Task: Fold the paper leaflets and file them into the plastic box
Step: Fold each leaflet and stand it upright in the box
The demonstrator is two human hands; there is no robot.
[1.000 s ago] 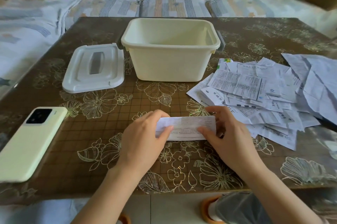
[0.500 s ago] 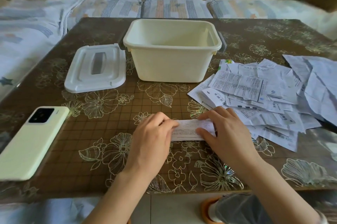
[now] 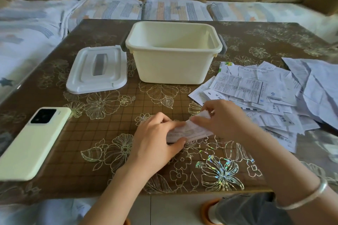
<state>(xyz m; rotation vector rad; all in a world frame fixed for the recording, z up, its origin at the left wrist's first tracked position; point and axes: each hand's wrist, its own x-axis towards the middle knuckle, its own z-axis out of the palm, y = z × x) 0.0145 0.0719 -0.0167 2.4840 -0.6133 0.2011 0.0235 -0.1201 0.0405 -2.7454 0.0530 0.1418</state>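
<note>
Flowered surface [image 3: 91, 133] carries the folded leaflet [image 3: 190, 130] near its front edge, well short of the plastic box [image 3: 172, 67]. Left hand [image 3: 155, 140] pinches its left end; right hand [image 3: 225, 120], pressing flat before, now pinches the right end raised, hiding the tip.

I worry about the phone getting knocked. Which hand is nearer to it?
Left. The left hand holds the folded leaflet, apart from the phone to its left; the right hand is farther right, pinching the leaflet's other end beside the pile.
</note>
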